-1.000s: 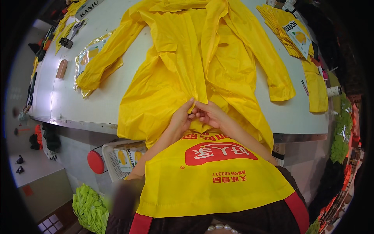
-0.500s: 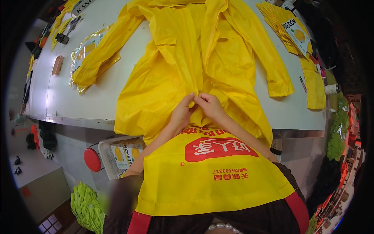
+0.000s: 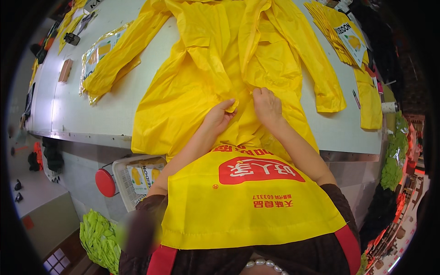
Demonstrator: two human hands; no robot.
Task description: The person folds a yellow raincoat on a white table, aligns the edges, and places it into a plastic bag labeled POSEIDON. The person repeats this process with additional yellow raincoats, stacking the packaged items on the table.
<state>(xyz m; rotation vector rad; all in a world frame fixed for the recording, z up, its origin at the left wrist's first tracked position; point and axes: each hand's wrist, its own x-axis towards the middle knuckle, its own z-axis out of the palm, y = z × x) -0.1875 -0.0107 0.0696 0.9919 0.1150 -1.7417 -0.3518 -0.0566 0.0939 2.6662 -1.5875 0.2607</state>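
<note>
A yellow raincoat [image 3: 183, 110] lies spread on the white table [image 3: 91, 117], its front parted and its lower part hanging over the near edge. My left hand [image 3: 218, 118] is closed, pinching the lower corner of the left front edge between thumb and fingers. A little farther out, my right hand [image 3: 267, 106] has its fingers closed on the right front edge of the raincoat. A gap of yellow cloth shows between the two hands. A yellow apron [image 3: 220, 215] with red print covers my front below them.
On the left lie a bagged yellow garment [image 3: 91, 57], a brown block [image 3: 65, 71] and a black tool [image 3: 71, 38]. A stack of folded yellow garments [image 3: 321, 20] and a thread spool [image 3: 389, 107] sit right. Below are a white basket [image 3: 121, 181] and a red stool [image 3: 105, 182].
My hands were together at the raincoat's front edges. They have come apart: the right moved away and to the right with its edge, while the left stayed near its place.
</note>
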